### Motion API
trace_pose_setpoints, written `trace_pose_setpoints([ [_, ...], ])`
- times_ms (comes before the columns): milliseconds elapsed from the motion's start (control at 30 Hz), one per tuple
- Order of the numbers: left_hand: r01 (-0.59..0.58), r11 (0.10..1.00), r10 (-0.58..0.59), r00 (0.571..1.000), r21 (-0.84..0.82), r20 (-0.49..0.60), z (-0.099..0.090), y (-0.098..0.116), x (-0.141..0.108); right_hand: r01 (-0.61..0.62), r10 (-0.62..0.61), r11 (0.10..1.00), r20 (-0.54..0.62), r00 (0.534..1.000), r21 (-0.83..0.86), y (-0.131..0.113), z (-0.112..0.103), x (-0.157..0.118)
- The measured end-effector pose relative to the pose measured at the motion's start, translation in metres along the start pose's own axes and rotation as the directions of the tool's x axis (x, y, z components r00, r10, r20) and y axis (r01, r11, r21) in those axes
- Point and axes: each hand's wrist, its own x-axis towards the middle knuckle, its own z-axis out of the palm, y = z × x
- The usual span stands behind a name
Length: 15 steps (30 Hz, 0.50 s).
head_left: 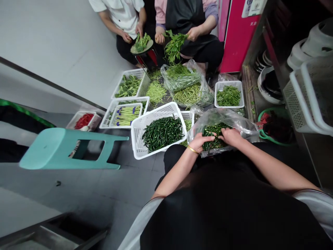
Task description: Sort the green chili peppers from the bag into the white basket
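Note:
Both of my hands meet over a clear plastic bag (241,125) in front of my lap, which holds dark green cut stems (220,128). My left hand (201,141), below a gold bracelet, is closed around some of the green stems, their ends hanging beneath the fingers. Just to the right, my right hand (231,136) pinches at the same stems with its fingers bent. Left of the bag, a white perforated basket (137,133) stands tilted, with a heap of short dark green stems (163,133) in it.
A turquoise stool (44,147) lies at left. Beyond the basket are trays of greens (128,86), a tray of red peppers (83,121) and a bagged bundle (188,93). Two people handle leafy greens at the top. A green basin (265,135) and shelving stand at right.

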Motion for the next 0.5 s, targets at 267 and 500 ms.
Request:
trace_pose_setpoints([
  [267, 0.08, 0.98, -0.105, 0.985, -0.183, -0.134, -0.026, 0.001, 0.003, 0.033, -0.036, 0.999, 0.314, 0.949, 0.014, -0.005, 0.05, -0.004],
  [500, 0.101, 0.969, -0.12, 0.99, -0.227, -0.075, -0.026, -0.008, 0.008, -0.182, 0.171, 0.979, 0.111, 0.979, 0.097, 0.057, 0.008, 0.001],
])
